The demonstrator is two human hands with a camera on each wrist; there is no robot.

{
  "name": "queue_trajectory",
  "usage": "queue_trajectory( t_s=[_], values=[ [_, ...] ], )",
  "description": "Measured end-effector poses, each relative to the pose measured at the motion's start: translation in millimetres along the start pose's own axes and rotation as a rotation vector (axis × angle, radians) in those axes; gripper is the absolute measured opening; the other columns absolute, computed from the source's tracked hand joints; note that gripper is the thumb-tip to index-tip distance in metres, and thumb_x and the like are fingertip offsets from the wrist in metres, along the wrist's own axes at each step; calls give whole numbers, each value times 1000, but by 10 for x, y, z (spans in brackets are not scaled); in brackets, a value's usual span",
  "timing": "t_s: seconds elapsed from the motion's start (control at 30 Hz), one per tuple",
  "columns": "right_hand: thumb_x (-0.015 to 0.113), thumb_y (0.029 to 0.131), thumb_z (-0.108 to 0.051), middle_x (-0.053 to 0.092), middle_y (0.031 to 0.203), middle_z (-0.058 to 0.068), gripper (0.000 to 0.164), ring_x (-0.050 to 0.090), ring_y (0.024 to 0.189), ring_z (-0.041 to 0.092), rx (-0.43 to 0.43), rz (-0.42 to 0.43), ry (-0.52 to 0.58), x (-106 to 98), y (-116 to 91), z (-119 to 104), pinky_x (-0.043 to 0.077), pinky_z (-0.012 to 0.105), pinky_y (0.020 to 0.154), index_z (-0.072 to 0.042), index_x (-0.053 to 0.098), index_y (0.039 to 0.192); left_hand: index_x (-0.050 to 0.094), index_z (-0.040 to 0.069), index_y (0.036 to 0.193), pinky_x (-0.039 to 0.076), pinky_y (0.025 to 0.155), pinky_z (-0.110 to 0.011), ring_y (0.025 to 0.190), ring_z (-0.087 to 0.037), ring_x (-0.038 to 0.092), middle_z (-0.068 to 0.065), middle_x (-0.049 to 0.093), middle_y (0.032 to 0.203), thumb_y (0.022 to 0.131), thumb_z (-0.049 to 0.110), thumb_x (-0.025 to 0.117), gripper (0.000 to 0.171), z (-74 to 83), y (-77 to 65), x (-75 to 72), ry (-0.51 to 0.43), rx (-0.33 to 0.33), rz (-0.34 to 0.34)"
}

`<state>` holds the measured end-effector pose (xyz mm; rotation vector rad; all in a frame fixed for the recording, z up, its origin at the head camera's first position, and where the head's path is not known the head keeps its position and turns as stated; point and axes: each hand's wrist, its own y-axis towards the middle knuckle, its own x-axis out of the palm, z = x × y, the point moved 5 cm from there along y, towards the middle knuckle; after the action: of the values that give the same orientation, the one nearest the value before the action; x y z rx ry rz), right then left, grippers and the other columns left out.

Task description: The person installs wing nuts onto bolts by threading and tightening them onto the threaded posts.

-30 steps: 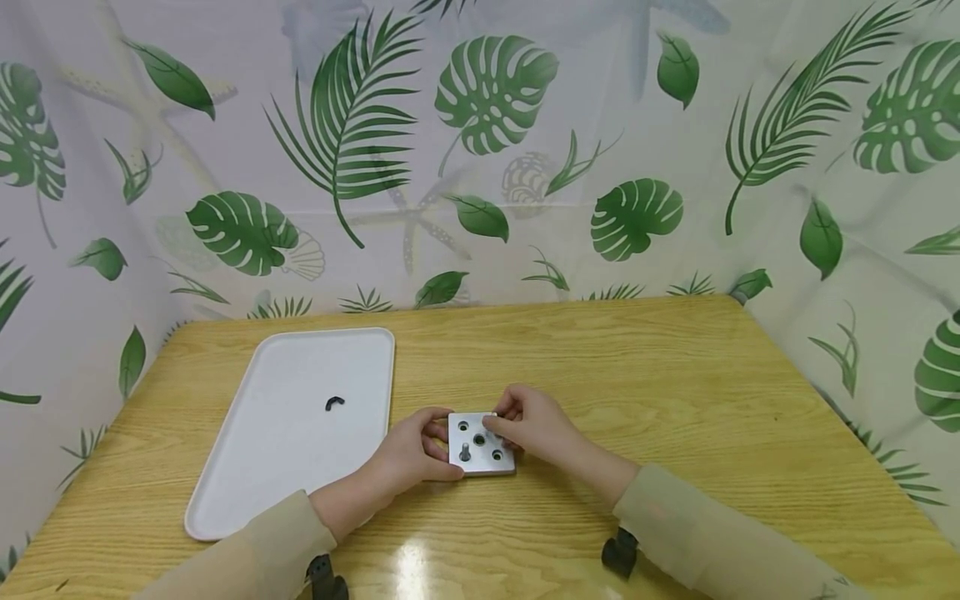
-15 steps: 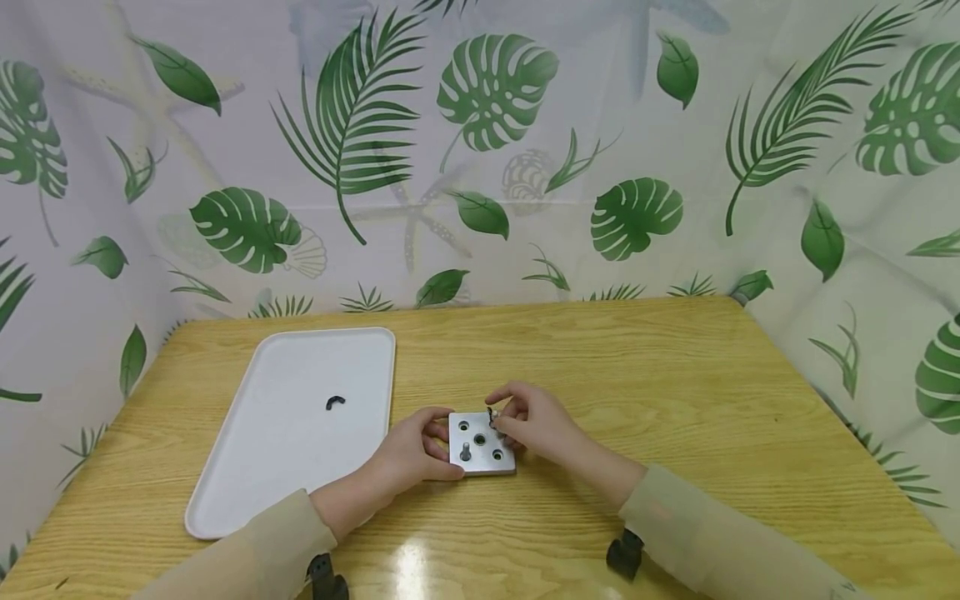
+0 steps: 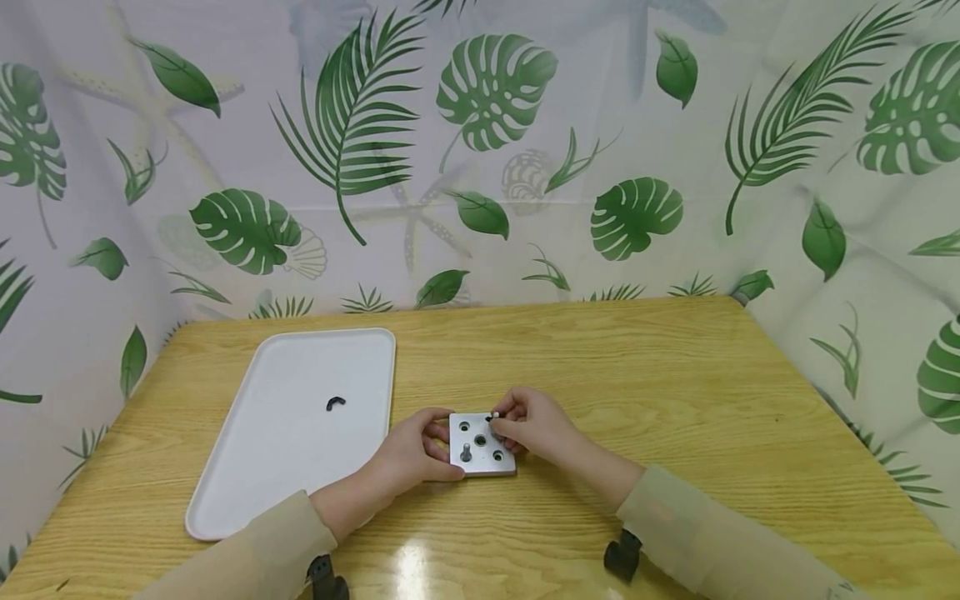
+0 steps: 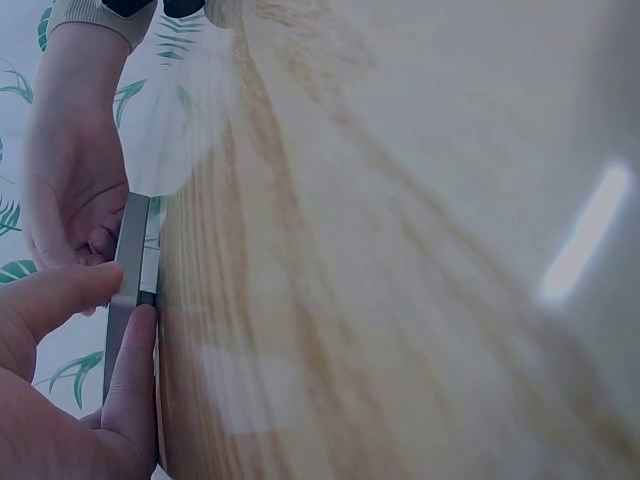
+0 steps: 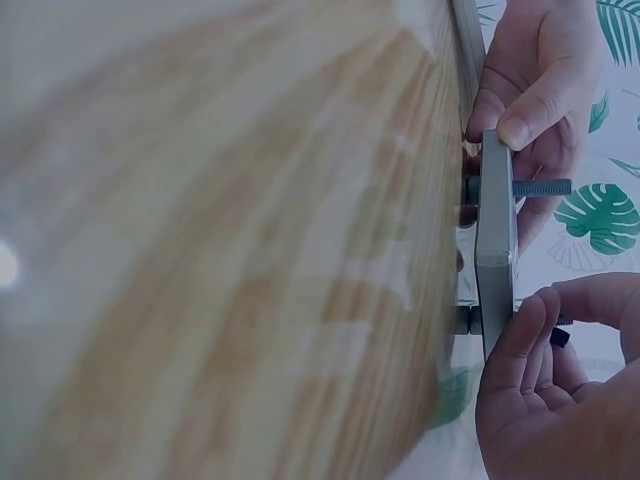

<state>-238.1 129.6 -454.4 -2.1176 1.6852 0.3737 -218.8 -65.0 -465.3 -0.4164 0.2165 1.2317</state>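
Metal plate [image 3: 482,463], just above the wooden table [image 3: 637,358], has open room before its near edge; my left hand [image 3: 408,450] grips its left side. My right hand [image 3: 536,423], forefinger [image 3: 510,397] lowered since earlier, pinches a black piece [image 5: 560,338] at one of two bolts [image 3: 467,452]. I count three holes [image 3: 480,440], one tray [image 3: 292,450], one curved strip [image 3: 335,403].

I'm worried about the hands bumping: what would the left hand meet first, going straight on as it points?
The metal plate, whose edge the left hand grips; beyond it, the right hand probably comes next, though depth is unclear.
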Motion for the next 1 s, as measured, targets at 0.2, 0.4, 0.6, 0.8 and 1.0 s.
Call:
queue_trajectory(
  t_s=[0.2, 0.4, 0.6, 0.8, 1.0],
  values=[
    [75, 97, -12, 63, 78, 3, 13, 60, 65, 11, 24, 14, -58, -62, -13, -47, 50, 23, 56, -3, 67, 99, 54, -1, 149, 56, 74, -24, 82, -12, 66, -11, 69, 113, 76, -6, 91, 82, 42, -10, -19, -5, -19, -7],
    [77, 96, -16, 66, 81, 5, 18, 58, 64, 11, -9, -5, -94, -122, -21, -89, 48, 25, 55, -2, 70, 106, 54, -1, 149, 56, 74, -24, 83, -12, 66, -12, 69, 114, 75, -7, 91, 82, 87, -16, -37, -13, -37, -14],
    [71, 94, -5, 68, 81, 5, 30, 59, 65, 9, -94, -78, -35, -95, 2, -140, 48, 22, 56, 4, 70, 123, 54, -2, 149, 56, 74, -24, 82, -11, 66, -13, 69, 114, 76, -6, 90, 82, 113, -12, -54, -16, -39, -20],
    [70, 93, -3, 68, 81, 7, 27, 60, 65, 9, -94, -90, -16, -66, -1, -156, 51, 21, 59, 6, 69, 119, 54, -2, 149, 55, 72, -23, 81, -11, 65, -12, 69, 113, 75, -6, 91, 82, 109, -13, -50, -20, -45, -21],
    [75, 95, -8, 67, 80, 6, 14, 61, 65, 9, -34, -52, -41, -77, -11, -156, 51, 22, 58, 1, 66, 102, 54, -1, 149, 55, 73, -23, 82, -11, 66, -11, 69, 113, 75, -7, 91, 83, 104, -14, -54, -19, -42, -19]
  ],
)
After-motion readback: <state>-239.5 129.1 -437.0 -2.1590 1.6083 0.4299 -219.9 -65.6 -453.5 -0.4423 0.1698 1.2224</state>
